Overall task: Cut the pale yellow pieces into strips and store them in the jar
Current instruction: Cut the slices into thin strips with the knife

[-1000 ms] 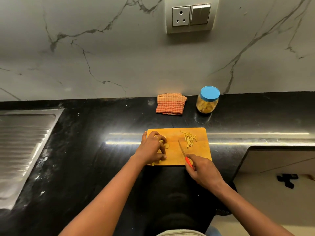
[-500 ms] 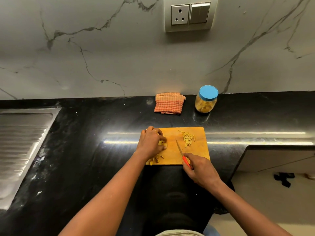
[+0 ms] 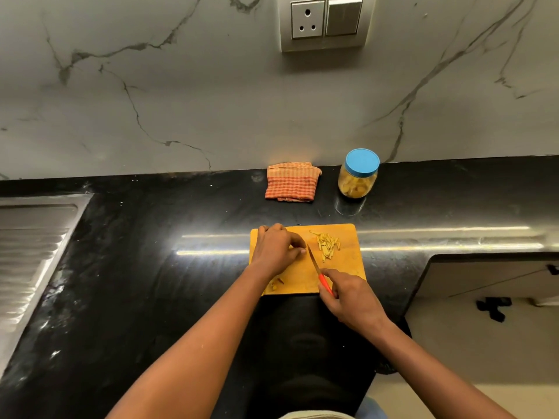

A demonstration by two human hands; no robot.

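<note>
Nearest to the person, the right hand (image 3: 351, 300) has its fingers curled around the orange handle of a knife (image 3: 316, 266), with the index finger laid along the top of the handle. The narrow blade points away from the person and a little to the left, so the long axis of the knife runs from near-right to far-left. Its tip ends just beside the left fingertips.

The left hand (image 3: 276, 251) rests on the left half of the wooden cutting board (image 3: 348, 267), knuckles up. Its fingers are bent down and the thumb meets them at the board. Whether a pale piece is pinched under them I cannot tell, because the hand covers that place. A few small bits (image 3: 276, 284) lie at the near left corner of the board, partly behind the wrist.

On the far right part of the board, apart from both hands, lies 1 loose heap of strips (image 3: 328, 246). They are pale yellow, thin and short, and most of them point roughly near-to-far, some crossed over others.

Beyond the board, on the black desk (image 3: 151, 267), stands the jar (image 3: 358, 179) — clear, upright, closed with a blue lid (image 3: 362, 162), and with yellow pieces inside. Left of it lies a folded orange checked cloth (image 3: 292, 182), close to the marble wall.
</note>
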